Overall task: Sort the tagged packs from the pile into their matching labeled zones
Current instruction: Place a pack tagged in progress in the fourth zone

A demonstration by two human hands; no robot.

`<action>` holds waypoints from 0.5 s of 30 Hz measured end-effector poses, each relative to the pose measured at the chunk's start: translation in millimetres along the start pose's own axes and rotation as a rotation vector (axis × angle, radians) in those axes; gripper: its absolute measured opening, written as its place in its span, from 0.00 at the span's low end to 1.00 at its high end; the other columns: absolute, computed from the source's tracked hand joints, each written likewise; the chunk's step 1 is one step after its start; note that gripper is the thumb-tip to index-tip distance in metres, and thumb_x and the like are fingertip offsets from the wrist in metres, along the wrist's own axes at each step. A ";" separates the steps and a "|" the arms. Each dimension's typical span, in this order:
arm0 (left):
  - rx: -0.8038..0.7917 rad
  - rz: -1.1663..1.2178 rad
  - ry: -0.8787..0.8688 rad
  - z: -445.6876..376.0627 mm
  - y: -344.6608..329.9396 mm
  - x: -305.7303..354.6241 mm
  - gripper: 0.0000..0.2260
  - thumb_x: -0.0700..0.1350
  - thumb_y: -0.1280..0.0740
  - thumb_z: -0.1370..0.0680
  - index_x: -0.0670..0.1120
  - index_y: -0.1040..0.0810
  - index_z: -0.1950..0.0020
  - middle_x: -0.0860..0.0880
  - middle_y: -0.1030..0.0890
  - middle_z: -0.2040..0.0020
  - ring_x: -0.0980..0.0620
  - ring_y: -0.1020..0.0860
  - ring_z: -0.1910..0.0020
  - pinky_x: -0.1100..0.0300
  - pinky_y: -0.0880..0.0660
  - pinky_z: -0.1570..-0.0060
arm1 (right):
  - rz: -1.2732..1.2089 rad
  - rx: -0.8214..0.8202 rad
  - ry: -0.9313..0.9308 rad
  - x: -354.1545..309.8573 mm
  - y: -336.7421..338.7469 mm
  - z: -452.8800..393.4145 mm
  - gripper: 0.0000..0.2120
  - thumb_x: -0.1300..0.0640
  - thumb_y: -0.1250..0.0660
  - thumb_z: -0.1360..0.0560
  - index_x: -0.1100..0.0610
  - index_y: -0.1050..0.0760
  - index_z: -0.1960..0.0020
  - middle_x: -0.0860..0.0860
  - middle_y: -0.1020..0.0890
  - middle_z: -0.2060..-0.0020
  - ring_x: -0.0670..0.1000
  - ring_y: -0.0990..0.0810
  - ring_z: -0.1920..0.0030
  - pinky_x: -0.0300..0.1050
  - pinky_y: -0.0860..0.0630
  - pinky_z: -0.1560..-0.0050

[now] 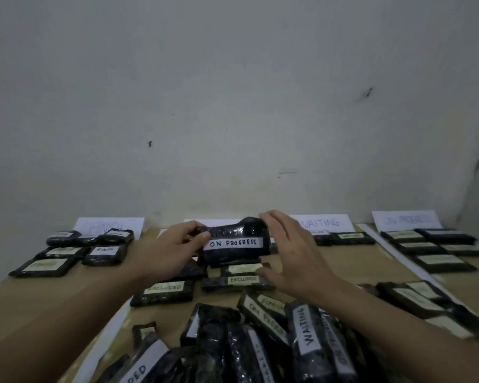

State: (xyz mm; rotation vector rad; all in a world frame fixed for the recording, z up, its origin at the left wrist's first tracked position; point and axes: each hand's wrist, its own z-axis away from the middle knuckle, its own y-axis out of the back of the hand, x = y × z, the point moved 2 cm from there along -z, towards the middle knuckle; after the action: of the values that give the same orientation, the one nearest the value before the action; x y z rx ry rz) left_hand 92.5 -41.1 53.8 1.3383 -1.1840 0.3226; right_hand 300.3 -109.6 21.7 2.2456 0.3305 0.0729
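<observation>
Blur smears much of what you are looking at: the far-right zone sign [405, 220] cannot be read, and the tags on the packs below it [437, 244] are only pale smudges. Your hands hide the middle sign at the wall almost completely. The pile [260, 344] nearest you runs off the bottom edge, and one tag there is cut to "PED"; others read "WAITING", "ON PROGRESS" and "FINISH".

Your left hand [174, 244] pinches the left end of a black pack [234, 241] tagged "ON PROGRESS", thumb on its front face, holding it up above the table [53, 294] over the middle zone. Your right hand [285, 252] sits at the pack's right end with its fingers spread and relaxed; whether they touch the pack, you cannot tell.

Under the held pack lie packs tagged "EXCLUDED" [165, 291], partly covered by your forearms. On the left, the "FINISH" sign [108, 225] stands behind a cluster of packs [105, 252] with matching tags. Right of your hands, the "WAITING" sign [324, 223] has two packs [351, 237] just in front of it.
</observation>
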 end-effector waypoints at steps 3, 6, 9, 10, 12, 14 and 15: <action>-0.008 -0.039 -0.076 -5.9 -25.4 18.0 0.07 0.44 0.42 0.20 0.49 0.26 0.54 0.54 0.24 0.63 0.66 0.24 0.66 0.73 0.27 0.66 | 0.059 0.011 0.008 6.4 5.8 9.2 0.44 0.51 0.24 0.40 0.55 0.42 0.30 0.55 0.29 0.36 0.55 0.31 0.37 0.54 0.29 0.41; -0.066 -0.009 -0.133 -15.5 -47.3 35.1 0.06 0.43 0.41 0.20 0.47 0.25 0.54 0.51 0.24 0.61 0.69 0.24 0.69 0.74 0.29 0.70 | 0.101 0.012 -0.018 23.8 16.4 19.2 0.42 0.53 0.24 0.39 0.56 0.39 0.30 0.55 0.28 0.40 0.57 0.27 0.40 0.53 0.27 0.44; -0.152 0.037 -0.151 -29.8 -72.6 52.8 0.06 0.43 0.40 0.21 0.44 0.23 0.52 0.44 0.20 0.56 0.54 0.20 0.60 0.63 0.22 0.65 | 0.164 0.012 -0.056 47.3 31.8 31.5 0.41 0.50 0.24 0.39 0.56 0.37 0.31 0.55 0.26 0.42 0.59 0.26 0.42 0.55 0.27 0.45; -0.179 0.022 -0.170 -34.7 -81.8 59.4 0.06 0.43 0.40 0.21 0.44 0.23 0.52 0.45 0.20 0.56 0.51 0.19 0.59 0.58 0.21 0.63 | 0.188 0.022 -0.072 55.8 38.3 36.0 0.40 0.49 0.23 0.40 0.56 0.35 0.33 0.55 0.26 0.43 0.58 0.25 0.43 0.54 0.27 0.46; -0.212 -0.018 -0.229 -44.5 -103.1 75.3 0.06 0.43 0.40 0.21 0.45 0.23 0.51 0.45 0.20 0.56 0.52 0.20 0.60 0.57 0.21 0.62 | 0.208 0.032 -0.115 73.8 52.1 46.0 0.37 0.50 0.23 0.41 0.55 0.33 0.36 0.54 0.25 0.47 0.58 0.24 0.48 0.53 0.26 0.50; -0.241 -0.062 -0.301 -51.0 -126.9 95.7 0.07 0.44 0.40 0.21 0.43 0.24 0.49 0.46 0.20 0.56 0.57 0.21 0.65 0.67 0.27 0.69 | 0.209 0.019 -0.159 94.4 67.4 58.9 0.36 0.52 0.23 0.41 0.55 0.33 0.37 0.55 0.25 0.48 0.58 0.23 0.50 0.53 0.24 0.54; -0.258 -0.066 -0.329 -54.8 -139.7 105.3 0.07 0.44 0.40 0.21 0.44 0.24 0.49 0.47 0.20 0.56 0.57 0.22 0.66 0.69 0.29 0.70 | 0.218 0.009 -0.174 105.0 75.9 66.1 0.36 0.53 0.23 0.41 0.56 0.33 0.36 0.56 0.25 0.48 0.58 0.24 0.50 0.53 0.24 0.54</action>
State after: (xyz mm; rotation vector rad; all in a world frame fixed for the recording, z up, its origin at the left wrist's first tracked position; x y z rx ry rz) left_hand 271.3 -78.7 68.9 1.2279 -1.3970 -0.1021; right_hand 428.4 -177.9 31.0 2.2703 -0.0085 -0.0089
